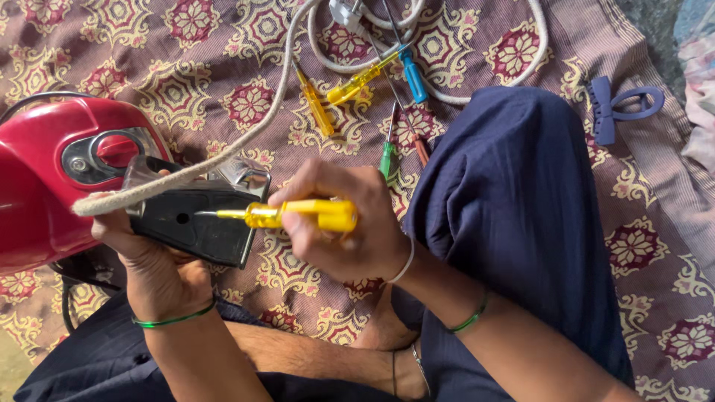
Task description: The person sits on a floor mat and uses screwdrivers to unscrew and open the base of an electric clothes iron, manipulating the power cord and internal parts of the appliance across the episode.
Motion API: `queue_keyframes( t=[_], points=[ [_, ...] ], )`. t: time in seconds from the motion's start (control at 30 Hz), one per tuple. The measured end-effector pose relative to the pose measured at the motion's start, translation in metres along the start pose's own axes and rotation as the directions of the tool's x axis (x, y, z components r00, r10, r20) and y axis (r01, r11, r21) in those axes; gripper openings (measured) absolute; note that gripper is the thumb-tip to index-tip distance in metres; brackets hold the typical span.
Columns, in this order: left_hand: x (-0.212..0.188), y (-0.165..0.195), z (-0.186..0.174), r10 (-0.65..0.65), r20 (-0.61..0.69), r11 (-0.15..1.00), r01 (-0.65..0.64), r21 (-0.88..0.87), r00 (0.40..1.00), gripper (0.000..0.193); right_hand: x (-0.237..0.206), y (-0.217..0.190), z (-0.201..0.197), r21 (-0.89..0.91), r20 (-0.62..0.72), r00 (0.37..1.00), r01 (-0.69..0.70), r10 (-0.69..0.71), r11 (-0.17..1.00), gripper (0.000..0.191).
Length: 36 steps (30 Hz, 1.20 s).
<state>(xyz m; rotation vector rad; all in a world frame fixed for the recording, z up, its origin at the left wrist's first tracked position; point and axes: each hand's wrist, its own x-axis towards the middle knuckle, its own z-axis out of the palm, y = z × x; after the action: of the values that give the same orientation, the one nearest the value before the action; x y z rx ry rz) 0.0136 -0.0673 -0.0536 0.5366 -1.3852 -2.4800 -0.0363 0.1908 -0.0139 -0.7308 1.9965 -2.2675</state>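
While your left hand (153,260) props the red electric iron (45,179) from below at the left of the scene, fingers wrapped up around the black rear end (197,223), your right hand (339,223) is clamped tight round a yellow screwdriver (298,215). Its clear yellow handle lies horizontal in your fist, metal tip pointing left and meeting the black plate near a small round hole; can't tell if the tip sits in a screw. The iron looks glossy red w/ a round dial set in a grey metal ring on top, and a bright metal bracket (246,179) at the far edge of the black part. A thick off-white fabric cord (246,126) runs from the iron's rear diagonally to the far side, looping near a white plug (344,11).

Far of your hands, on the patterned maroon & cream cloth (179,82): two more yellow screwdrivers (316,108), a blue-handled one (412,74), a green one (388,158) and a red-brown one beside it, all close together. Your knee in dark blue fabric (514,201) fills the right-centre. A purple hair claw clip (622,108) lies well apart at far right. Green bangles on both wrists.
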Motion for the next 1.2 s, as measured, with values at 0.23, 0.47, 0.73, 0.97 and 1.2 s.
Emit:
queue_keyframes(
  t=[0.23, 0.47, 0.73, 0.97, 1.2],
  points=[
    [0.000, -0.003, -0.004, 0.031, -0.007, 0.997, -0.031, 0.073, 0.999, 0.082, 0.002, -0.007, -0.004, -0.202, 0.190, 0.937, 0.330, -0.294, 0.922, 0.027],
    [0.002, -0.006, -0.005, 0.015, 0.003, 0.992, -0.015, 0.129, 1.000, 0.085, 0.003, -0.011, 0.000, -0.314, 0.333, 0.851, 0.505, -0.405, 0.804, 0.031],
    [0.003, -0.007, 0.005, 0.045, 0.041, 0.982, -0.052, 0.180, 0.998, 0.085, 0.004, -0.015, 0.002, -0.392, 0.381, 0.822, 0.558, -0.423, 0.732, 0.026],
    [0.001, -0.012, 0.006, -0.009, -0.045, 0.951, 0.023, 0.308, 0.999, 0.066, 0.007, -0.023, -0.002, -0.443, 0.384, 0.848, 0.516, -0.365, 0.733, 0.019],
    [0.000, -0.013, 0.012, -0.022, -0.038, 0.943, 0.033, 0.331, 0.999, 0.059, 0.010, -0.023, -0.011, -0.386, 0.351, 0.861, 0.491, -0.368, 0.781, 0.020]
  ],
)
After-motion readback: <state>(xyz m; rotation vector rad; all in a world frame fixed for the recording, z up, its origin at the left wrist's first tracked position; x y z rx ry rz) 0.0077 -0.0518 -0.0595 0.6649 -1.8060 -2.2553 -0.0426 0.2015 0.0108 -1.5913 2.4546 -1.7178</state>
